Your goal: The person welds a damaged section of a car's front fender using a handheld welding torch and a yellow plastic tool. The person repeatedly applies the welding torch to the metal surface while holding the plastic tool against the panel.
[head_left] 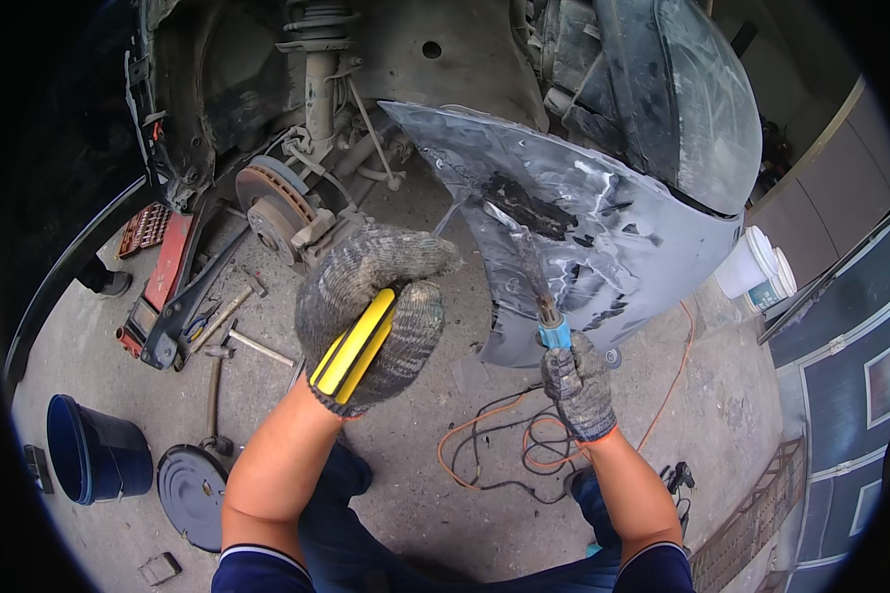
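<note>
My left hand [376,306], in a grey knitted glove, is closed round a tool with a yellow and black handle [354,346]. The glove hides that tool's working end. A thin grey strip [452,212] juts past the fingertips toward the panel's left edge. My gloved right hand [578,385] grips a hot-air gun [539,282] with a long metal barrel and a blue collar. Its flattened tip lies over or against the grey body panel [618,252], beside a blackened, rough patch [526,206]. White scratches and dark marks run across the panel.
Behind stand a brake disc [272,203] and a strut [319,89]. At left are a red floor jack [173,257], hammers [264,346] and a dark blue bucket [99,450]. Orange and black cables [509,445] loop on the floor. White buckets [752,265] stand right.
</note>
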A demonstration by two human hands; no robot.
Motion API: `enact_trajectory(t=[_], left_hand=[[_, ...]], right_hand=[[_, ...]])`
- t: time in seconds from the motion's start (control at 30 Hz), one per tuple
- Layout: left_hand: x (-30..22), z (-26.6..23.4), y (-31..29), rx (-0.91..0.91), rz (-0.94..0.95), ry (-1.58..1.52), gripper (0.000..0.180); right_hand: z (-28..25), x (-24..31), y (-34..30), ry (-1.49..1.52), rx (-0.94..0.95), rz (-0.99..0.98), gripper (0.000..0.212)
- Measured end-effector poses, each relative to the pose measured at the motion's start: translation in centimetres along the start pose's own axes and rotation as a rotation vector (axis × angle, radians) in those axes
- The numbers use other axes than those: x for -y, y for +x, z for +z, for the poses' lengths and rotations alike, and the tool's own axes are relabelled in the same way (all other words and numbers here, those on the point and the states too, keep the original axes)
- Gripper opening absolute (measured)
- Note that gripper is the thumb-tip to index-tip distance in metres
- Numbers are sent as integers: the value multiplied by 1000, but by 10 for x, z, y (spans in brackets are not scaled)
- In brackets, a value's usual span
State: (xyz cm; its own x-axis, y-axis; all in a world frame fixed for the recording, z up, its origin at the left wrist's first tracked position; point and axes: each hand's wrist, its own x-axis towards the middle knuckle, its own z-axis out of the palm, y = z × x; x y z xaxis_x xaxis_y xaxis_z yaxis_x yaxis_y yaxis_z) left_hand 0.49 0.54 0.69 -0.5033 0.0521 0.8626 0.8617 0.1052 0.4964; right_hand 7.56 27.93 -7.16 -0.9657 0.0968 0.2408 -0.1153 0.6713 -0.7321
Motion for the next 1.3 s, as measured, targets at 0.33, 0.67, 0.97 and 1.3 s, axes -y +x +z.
enact_trajectory(t=[0.33, 0.67, 0.97, 1.3], left_hand=[[0, -1, 0, 8, 1, 11, 16], [-1, 0, -3, 3, -48, 8, 16], [6, 5, -5, -63, -14, -89, 12], [2, 3, -8, -65, -11, -100, 12]], right_hand=[[-1, -12, -4, 87, -8, 1, 36], [-3, -32, -7, 39, -1, -29, 31], [-8, -32, -10, 92, -9, 24, 29], [-22, -26, -54, 555, 13, 259, 38]])
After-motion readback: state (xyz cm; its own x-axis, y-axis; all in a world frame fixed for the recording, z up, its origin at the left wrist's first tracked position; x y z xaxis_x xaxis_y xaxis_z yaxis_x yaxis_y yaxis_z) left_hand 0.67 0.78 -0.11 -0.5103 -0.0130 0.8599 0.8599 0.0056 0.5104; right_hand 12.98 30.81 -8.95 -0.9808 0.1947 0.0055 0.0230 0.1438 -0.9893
